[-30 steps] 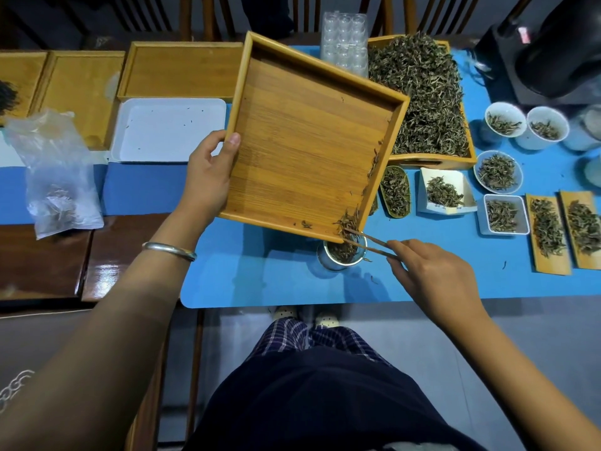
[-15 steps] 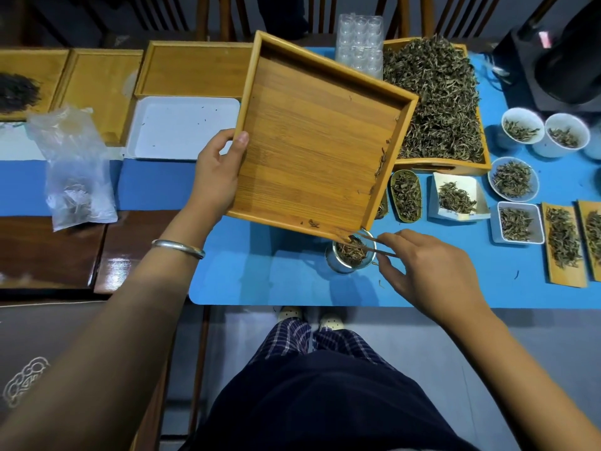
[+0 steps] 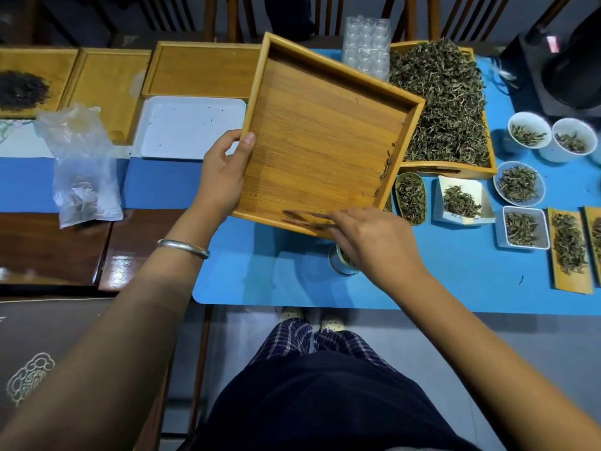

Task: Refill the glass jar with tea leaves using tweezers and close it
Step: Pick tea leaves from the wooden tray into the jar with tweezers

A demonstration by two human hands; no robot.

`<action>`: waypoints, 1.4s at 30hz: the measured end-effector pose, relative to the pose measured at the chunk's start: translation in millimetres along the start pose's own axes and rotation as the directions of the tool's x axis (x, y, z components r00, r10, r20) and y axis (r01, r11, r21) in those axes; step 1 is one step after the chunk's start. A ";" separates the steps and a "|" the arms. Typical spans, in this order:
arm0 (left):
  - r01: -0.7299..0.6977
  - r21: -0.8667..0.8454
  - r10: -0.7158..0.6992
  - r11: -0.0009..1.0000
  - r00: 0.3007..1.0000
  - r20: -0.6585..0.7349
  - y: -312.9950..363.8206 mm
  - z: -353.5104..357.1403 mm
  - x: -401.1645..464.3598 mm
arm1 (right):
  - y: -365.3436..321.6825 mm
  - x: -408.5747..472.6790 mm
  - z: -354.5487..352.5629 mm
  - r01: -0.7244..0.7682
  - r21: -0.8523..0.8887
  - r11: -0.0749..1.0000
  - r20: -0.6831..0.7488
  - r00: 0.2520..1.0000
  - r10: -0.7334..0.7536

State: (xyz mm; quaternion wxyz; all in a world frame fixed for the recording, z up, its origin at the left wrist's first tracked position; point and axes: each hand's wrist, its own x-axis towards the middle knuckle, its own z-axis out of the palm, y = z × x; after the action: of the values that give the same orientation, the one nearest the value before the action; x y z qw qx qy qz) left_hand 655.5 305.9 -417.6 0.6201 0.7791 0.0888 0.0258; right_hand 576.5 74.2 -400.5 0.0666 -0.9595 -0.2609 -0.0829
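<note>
My left hand (image 3: 221,177) grips the left edge of a square bamboo tray (image 3: 322,135), which is held tilted above the blue mat with its lower right corner down. A few tea leaves (image 3: 387,164) cling along its right wall. My right hand (image 3: 374,242) pinches wooden tweezers (image 3: 305,218), whose tips lie across the tray's lower edge, pointing left. The glass jar (image 3: 340,263) stands on the mat under that corner, mostly hidden by my right hand; some leaves show inside it. No lid is in sight.
A large bamboo tray heaped with tea leaves (image 3: 445,102) stands behind right. Small dishes and boards of leaves (image 3: 520,183) fill the right side of the blue mat (image 3: 260,278). A white tray (image 3: 192,125), empty bamboo trays and a plastic bag (image 3: 84,170) lie left.
My right hand has risen and moved left, swinging the tweezers from the jar's mouth up onto the tray's lower edge. The hand now covers most of the jar. The tray stays tilted.
</note>
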 end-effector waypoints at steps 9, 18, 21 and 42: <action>0.011 0.004 -0.011 1.000 1.000 -0.002 1.5 0.8 2.1 | 28.9 -41.5 7.1 -0.075 0.000 0.997 0.021 0.997 0.075; 0.017 0.004 -0.017 1.000 1.000 0.003 8.3 2.2 -1.6 | 54.0 -72.2 8.3 -0.123 -0.065 0.990 0.005 0.992 0.123; 0.017 0.003 -0.017 1.000 1.000 0.004 9.0 2.1 -2.9 | 58.0 -78.8 6.0 -0.146 -0.075 0.986 0.014 0.989 0.147; 0.021 -0.001 -0.021 1.000 1.000 -0.017 4.4 1.7 -6.4 | 41.7 38.7 -14.9 -0.639 0.332 0.694 -0.079 0.714 0.696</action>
State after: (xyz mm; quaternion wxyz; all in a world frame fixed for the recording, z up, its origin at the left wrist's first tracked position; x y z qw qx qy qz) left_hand 649.9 302.2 -413.2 0.6200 0.7776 0.1020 0.0259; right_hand 628.9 54.9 -382.0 0.2530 -0.9553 0.1063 -0.1099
